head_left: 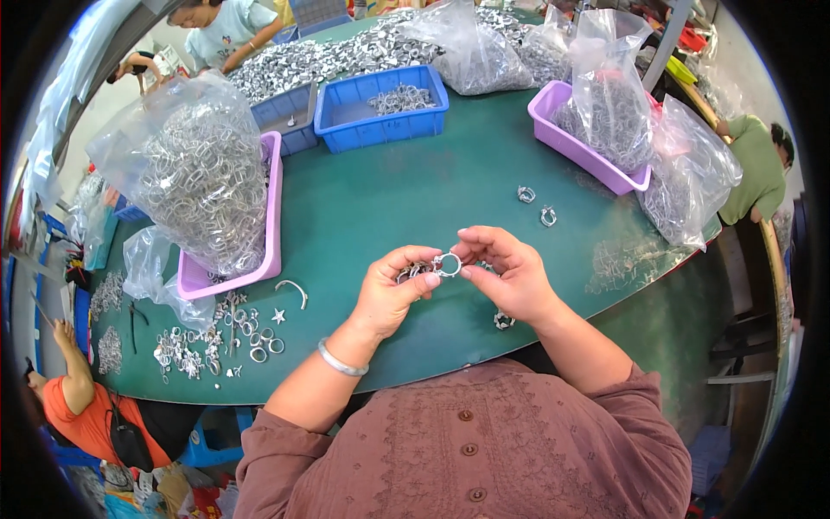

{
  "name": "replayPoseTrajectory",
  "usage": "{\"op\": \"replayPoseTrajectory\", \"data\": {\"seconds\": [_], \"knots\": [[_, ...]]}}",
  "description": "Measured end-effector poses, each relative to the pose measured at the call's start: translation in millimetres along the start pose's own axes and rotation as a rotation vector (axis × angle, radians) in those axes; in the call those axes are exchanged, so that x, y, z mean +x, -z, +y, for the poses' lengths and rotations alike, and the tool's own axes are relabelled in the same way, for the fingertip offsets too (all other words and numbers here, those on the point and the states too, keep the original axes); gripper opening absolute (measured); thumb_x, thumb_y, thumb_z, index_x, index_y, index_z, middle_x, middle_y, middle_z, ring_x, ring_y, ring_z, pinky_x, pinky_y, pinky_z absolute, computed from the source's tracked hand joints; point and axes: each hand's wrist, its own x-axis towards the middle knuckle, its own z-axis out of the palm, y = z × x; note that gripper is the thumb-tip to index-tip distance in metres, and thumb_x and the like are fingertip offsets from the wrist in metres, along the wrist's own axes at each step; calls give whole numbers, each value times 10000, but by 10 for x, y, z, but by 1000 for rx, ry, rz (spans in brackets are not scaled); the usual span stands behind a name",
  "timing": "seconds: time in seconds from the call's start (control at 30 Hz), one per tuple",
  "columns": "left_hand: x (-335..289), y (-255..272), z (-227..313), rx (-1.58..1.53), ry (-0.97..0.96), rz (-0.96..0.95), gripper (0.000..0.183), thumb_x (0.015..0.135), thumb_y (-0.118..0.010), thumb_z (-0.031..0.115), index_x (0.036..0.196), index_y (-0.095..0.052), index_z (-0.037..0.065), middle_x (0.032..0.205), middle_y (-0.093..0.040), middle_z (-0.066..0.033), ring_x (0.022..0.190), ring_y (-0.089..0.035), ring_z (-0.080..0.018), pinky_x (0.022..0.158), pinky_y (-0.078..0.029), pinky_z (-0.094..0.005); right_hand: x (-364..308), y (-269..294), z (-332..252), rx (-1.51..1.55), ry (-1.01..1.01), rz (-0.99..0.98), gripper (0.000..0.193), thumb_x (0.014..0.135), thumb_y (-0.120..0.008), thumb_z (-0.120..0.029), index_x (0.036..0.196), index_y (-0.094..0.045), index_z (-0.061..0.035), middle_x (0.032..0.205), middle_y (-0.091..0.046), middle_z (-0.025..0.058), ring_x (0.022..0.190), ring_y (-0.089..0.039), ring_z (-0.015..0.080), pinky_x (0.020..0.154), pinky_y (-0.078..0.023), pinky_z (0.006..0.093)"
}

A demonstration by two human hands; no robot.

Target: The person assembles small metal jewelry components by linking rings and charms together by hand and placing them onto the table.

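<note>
A silver-coloured ring (448,265) is held upright between my hands above the green table (346,208). My left hand (393,290) pinches its left side between thumb and forefinger, and more small metal pieces (410,274) show within its curled fingers. The thumb and forefinger of my right hand (510,277) close on the ring's right side; its other fingers are curled. Partly under the right hand, a small metal piece (504,320) lies near the table edge. Two similar ring-shaped pieces (526,195) rest beyond my right hand.
Loose rings and a star-shaped piece (278,316) lie at left, near pliers (134,324). Purple trays (275,208) with bagged metal parts flank the table. A blue bin (380,130) stands at the back before a heap of metal pieces (337,52). Other people are around.
</note>
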Motion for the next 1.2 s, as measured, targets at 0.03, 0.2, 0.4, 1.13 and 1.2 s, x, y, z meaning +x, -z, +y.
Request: {"op": "replayPoseTrajectory", "data": {"seconds": [0.03,0.2,0.4,1.13,1.2], "knots": [[6,8,-7,-25,24,10,256,778,-644,19,1025,-587,59,928,-619,-43,788,-590,-119,617,-473,-216,1,13,0,3,6,3,366,785,-572,72,1137,-490,11,965,-586,96,855,-583,150,784,-485,286],[12,7,7,-105,46,-32,237,818,-609,67,1052,-571,66,942,-618,-47,820,-598,-133,622,-482,-236,2,17,-8,17,22,-1,358,786,-577,65,1130,-496,11,969,-590,96,858,-588,151,781,-487,283],[31,-50,110,-507,215,-47,229,853,-553,198,1042,-516,75,1072,-565,-123,886,-599,-248,631,-513,-320,-57,92,-82,-99,26,-31,331,779,-589,43,1100,-528,-6,956,-609,97,872,-605,163,775,-491,287],[647,932,3463,2079,102,692,340,738,-568,285,1013,-639,99,992,-631,-143,943,-590,-279,852,-441,-371,-238,547,9,-168,-26,88,193,769,-590,37,961,-581,18,879,-608,76,784,-584,135,712,-475,257],[916,574,3266,2154,275,630,320,734,-576,291,957,-664,80,976,-633,-154,925,-597,-256,849,-443,-366,-276,675,-19,-308,-58,141,183,768,-592,16,951,-585,12,855,-602,70,759,-574,133,678,-462,253]]}}
